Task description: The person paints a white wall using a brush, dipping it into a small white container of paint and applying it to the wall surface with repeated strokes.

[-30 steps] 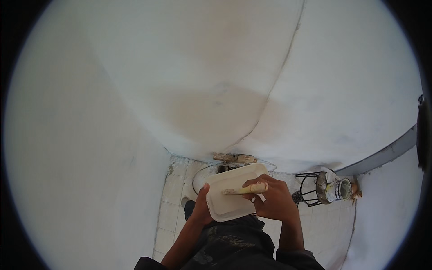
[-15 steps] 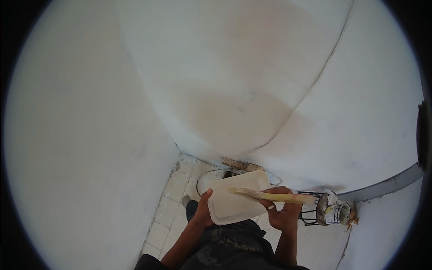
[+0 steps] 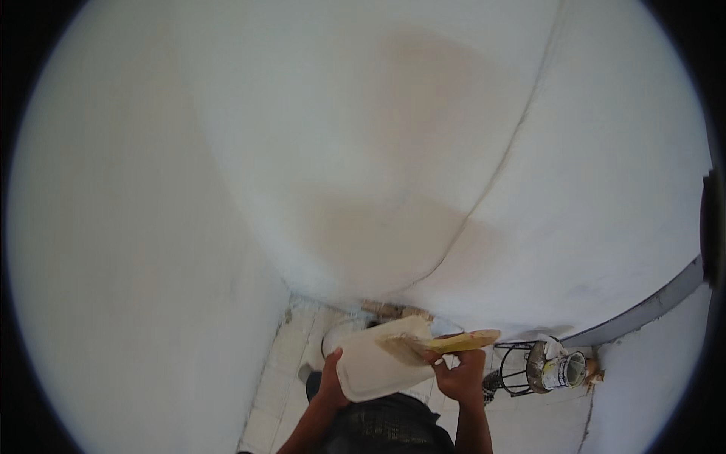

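Note:
My left hand (image 3: 330, 384) is closed on the near left edge of a shallow white tray (image 3: 370, 371) with rounded corners, its thumb on the rim. The tray is held tilted at waist height. My right hand (image 3: 461, 374) grips a yellow-handled putty knife (image 3: 467, 342). Its wide, smeared blade lies over the right part of the tray; whether it touches the tray's surface I cannot tell. The fingers of my left hand beneath the tray are hidden.
Pale walls surround me, with a dark crack line (image 3: 495, 174) running down the right side. To my right stands a black-framed round stool (image 3: 538, 367) bearing a smeared can (image 3: 566, 369). Wooden pieces (image 3: 389, 309) lie at the wall's foot on the tiled floor (image 3: 276, 371).
My view has shifted, so the hands and tray sit lower in it. The putty knife has turned from edge-on to showing its wide blade over the tray.

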Motion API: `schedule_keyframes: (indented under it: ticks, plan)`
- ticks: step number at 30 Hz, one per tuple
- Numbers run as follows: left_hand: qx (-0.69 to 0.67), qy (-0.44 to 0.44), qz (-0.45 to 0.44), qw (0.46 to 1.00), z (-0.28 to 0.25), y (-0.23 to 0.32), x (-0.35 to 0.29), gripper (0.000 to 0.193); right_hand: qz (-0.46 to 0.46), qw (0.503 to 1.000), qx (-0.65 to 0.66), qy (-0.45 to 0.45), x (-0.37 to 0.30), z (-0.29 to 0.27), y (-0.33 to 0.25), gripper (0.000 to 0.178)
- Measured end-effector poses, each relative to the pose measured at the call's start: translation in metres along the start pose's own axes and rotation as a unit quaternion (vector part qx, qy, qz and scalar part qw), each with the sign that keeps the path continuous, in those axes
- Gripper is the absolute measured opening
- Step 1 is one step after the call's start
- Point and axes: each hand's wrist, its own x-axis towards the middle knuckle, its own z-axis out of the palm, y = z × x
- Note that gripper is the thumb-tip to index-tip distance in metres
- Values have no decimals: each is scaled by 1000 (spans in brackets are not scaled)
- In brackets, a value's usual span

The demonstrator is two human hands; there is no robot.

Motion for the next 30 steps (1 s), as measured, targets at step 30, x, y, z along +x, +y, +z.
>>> schedule_keyframes:
  ticks: [30]
  plan:
    - [92, -6, 68, 993, -15, 20, 13, 65, -382, 774, 8, 505, 368, -262, -207, 35]
